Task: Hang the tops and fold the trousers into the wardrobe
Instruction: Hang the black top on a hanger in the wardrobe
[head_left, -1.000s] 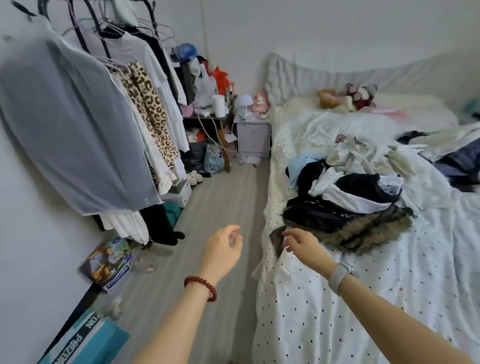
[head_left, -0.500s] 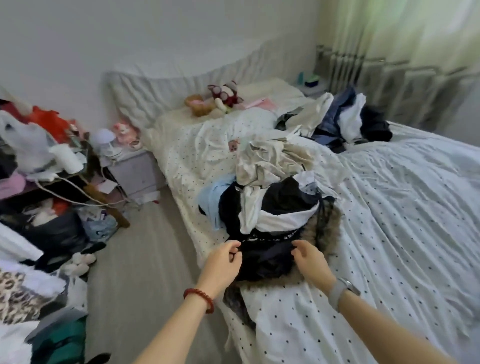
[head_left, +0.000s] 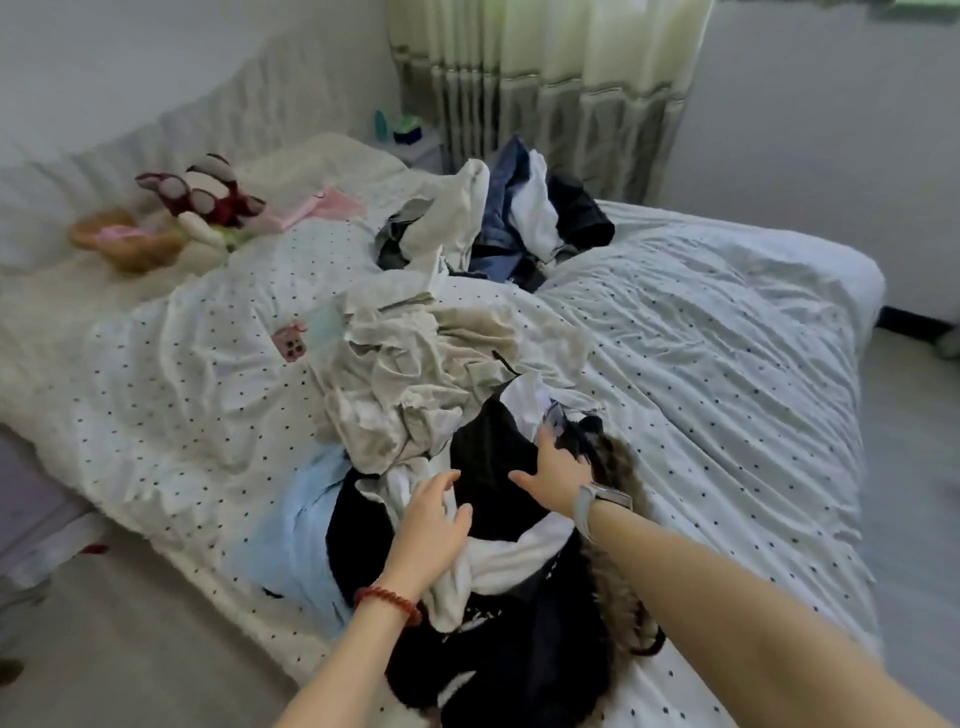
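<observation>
Near clothes pile (head_left: 488, 525): a loose, tangled heap of black, white, cream and pale-blue garments on the near edge of the bed; single pieces cannot be told apart as tops or trousers.
Black garment (head_left: 493, 457): dark cloth at the top centre of the heap, crumpled, lying between the two hands.
White garment (head_left: 498, 566): a pale band across the near part of the heap, running under the left hand and below the right wrist.
Cream garments (head_left: 415, 374): wrinkled light cloth on the far side of the heap, beyond both hands.
Pale-blue garment (head_left: 306, 525): at the left side of the heap, to the left of the left hand.
Fur-trimmed garment (head_left: 623, 551): brown fur edge along the right side of the heap, beside the right forearm.
Left hand (head_left: 431, 530): fingers spread and relaxed, resting on the white cloth, gripping nothing; a red bead bracelet (head_left: 387, 603) at the wrist.
Right hand (head_left: 558, 473): fingers wide, palm down on the black garment, gripping nothing; a watch (head_left: 597, 501) at the wrist.
Far clothes pile (head_left: 493, 218): white, blue and dark garments, well apart from both hands.
Bed (head_left: 727, 364): white dotted cover, creased.
Phone (head_left: 291, 345): pink case, on the cover to the left of the cream cloth.
Plush toys (head_left: 202, 195): at the far left, near the headboard.
Curtain (head_left: 545, 78): striped, beyond the bed.
</observation>
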